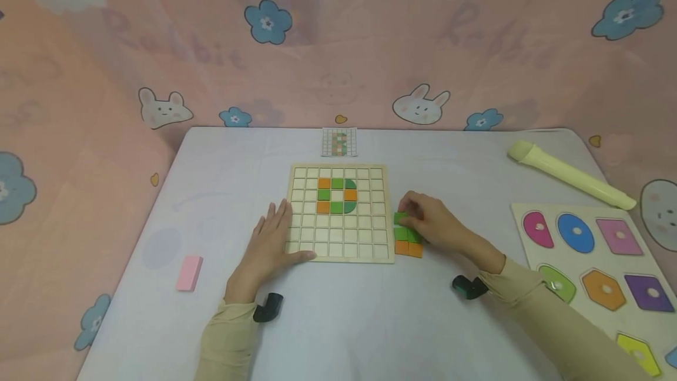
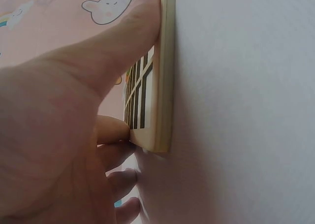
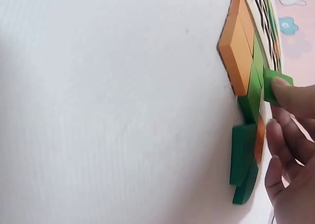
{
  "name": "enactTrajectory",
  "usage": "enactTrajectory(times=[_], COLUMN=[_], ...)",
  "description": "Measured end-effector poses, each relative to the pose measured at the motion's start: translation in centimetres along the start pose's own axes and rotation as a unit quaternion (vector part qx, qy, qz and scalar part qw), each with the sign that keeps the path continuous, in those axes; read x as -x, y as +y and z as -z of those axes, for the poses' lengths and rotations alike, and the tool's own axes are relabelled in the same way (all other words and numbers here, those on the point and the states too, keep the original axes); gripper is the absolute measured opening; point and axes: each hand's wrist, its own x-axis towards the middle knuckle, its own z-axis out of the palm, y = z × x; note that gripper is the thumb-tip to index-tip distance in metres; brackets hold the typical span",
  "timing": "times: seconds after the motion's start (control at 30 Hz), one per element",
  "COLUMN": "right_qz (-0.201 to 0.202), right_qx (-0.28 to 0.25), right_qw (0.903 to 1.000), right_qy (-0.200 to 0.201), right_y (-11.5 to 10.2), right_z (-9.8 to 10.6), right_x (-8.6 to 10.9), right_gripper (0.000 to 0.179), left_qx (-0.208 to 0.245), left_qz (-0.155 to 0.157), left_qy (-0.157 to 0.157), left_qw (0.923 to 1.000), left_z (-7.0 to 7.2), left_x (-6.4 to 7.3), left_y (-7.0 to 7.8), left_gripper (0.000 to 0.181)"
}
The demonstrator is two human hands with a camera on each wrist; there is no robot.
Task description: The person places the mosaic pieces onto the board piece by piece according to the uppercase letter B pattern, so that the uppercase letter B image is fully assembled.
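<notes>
A wooden grid board (image 1: 338, 261) lies mid-table, with orange, green and rounded dark green tiles set in its upper middle cells. My left hand (image 1: 264, 254) rests at the board's left front corner, fingers spread along the left side and thumb on the front edge; the left wrist view shows the thumb against the board's rim (image 2: 166, 86). Right of the board, my right hand (image 1: 440, 225) pinches a green square tile (image 3: 271, 86) between thumb and fingertips. Beneath it lie green tiles (image 1: 401, 234) and orange tiles (image 1: 408, 249). Dark green pieces (image 3: 243, 152) show in the right wrist view.
A small patterned card (image 1: 339, 151) lies behind the board. At left is a pink block (image 1: 188, 273). A shape puzzle board (image 1: 573, 263) and a pale yellow microphone-shaped object (image 1: 573, 175) occupy the right side. A patterned cloth (image 1: 338, 46) hangs behind the table.
</notes>
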Motion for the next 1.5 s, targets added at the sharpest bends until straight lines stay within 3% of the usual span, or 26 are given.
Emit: enactTrajectory(times=[0.2,0.5,0.8,1.27,1.5], right_qz=[0.013,0.041,0.049,0.005,0.010], right_qx=[-0.052,-0.107,-0.127,-0.059,-0.033], right_qw=[0.9979,0.9920,0.9887,0.9966,0.9976], right_qy=[0.035,0.051,0.063,0.058,0.060], right_y=[-1.2,-3.5,-6.8,-8.8,-8.9], right_z=[-1.2,-4.6,-7.5,-9.2,-9.4], right_x=[-0.8,-2.3,-4.0,-5.6,-5.7], right_gripper=[0.017,0.017,0.011,0.009,0.004], left_qx=[0.001,0.001,-0.006,-0.010,-0.005], left_qz=[0.002,0.001,-0.005,-0.009,-0.008], left_qy=[0.001,0.001,-0.002,-0.003,-0.002], left_qw=[1.0000,1.0000,1.0000,0.9999,1.0000], left_z=[0.1,0.1,0.3,0.3,0.2], left_x=[0.1,0.2,0.1,0.2,0.2], left_y=[0.0,0.1,0.0,-0.1,-0.1], left_gripper=[0.124,0.125,0.124,0.124,0.124])
